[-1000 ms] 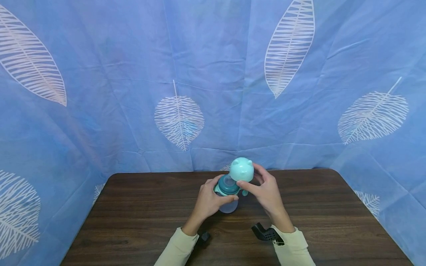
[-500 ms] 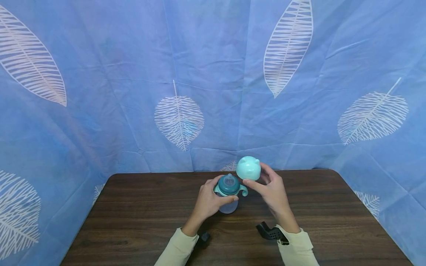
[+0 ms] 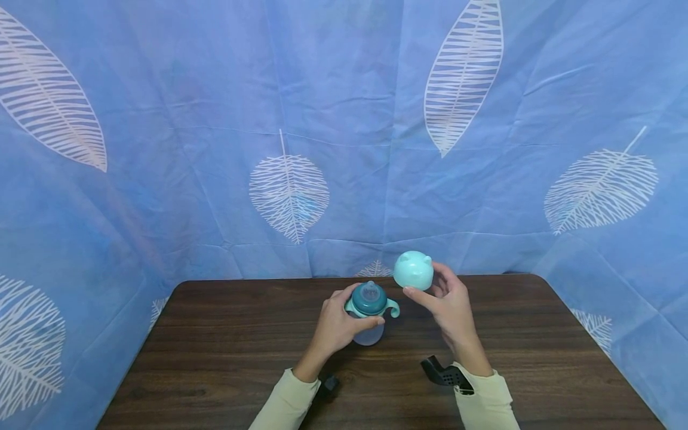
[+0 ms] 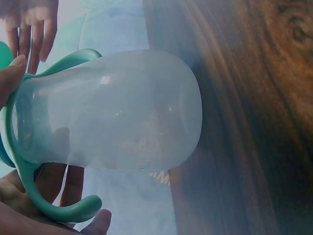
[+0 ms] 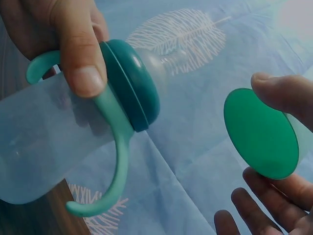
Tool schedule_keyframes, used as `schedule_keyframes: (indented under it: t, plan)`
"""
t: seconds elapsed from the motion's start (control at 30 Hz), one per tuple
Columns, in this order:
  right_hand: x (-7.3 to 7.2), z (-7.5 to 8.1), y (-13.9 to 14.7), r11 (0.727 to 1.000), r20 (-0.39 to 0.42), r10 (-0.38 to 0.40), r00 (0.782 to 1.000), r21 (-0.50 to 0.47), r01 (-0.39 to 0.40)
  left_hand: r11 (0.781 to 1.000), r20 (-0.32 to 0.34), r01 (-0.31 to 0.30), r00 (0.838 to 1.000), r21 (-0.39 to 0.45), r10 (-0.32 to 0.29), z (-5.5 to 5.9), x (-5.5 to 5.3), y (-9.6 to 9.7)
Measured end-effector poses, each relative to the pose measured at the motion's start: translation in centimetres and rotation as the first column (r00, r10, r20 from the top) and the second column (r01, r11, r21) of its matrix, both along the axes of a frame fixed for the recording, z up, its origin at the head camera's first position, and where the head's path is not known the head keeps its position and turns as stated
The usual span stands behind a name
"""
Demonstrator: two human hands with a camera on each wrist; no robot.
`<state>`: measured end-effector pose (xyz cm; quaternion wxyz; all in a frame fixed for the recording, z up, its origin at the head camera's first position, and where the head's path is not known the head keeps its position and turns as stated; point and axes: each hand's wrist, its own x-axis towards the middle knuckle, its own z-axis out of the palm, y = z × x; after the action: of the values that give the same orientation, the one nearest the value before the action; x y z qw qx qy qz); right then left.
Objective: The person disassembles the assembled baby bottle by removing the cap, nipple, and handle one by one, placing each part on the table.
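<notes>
A baby bottle (image 4: pixel 117 112) with a translucent body, a teal collar (image 5: pixel 134 83), a clear nipple (image 5: pixel 159 66) and two mint handles (image 5: pixel 115 171) stands upright at the table's far middle. My left hand (image 3: pixel 337 322) grips it around the neck, thumb across the front by the collar. To the right of the bottle, my right hand (image 3: pixel 448 301) holds a mint dome-shaped bottle cap (image 3: pixel 413 270) with small ears, between thumb and fingers. The cap is apart from the bottle, and its round open underside shows in the right wrist view.
The dark wooden table (image 3: pixel 226 352) has its far edge just behind the bottle. A blue cloth backdrop (image 3: pixel 344 89) with white leaf prints hangs behind it. A black wrist camera (image 3: pixel 443 373) is strapped to the right wrist.
My right hand has carried the cap off to the right, away from above the bottle, uncovering the nipple and the right handle. My left hand and the bottle have stayed in place.
</notes>
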<state>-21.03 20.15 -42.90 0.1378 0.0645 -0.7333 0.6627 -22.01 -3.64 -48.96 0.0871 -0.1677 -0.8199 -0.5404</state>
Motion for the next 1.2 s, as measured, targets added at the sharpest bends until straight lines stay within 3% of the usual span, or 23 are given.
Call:
schedule_keyframes:
  t: [0.53,1.2]
  plan:
    - [-0.1,0.4,2.2,0.998,-0.002,-0.059,0.998,-0.027,0.059,1.0,0.033,-0.014,0.999,0.004,0.014,0.1,0.1,-0.1]
    - [-0.7,-0.3,4.4,0.99,0.014,-0.133,0.991,-0.049,0.134,1.0,0.041,-0.01,0.999,-0.002,0.01,0.0,0.0,-0.1]
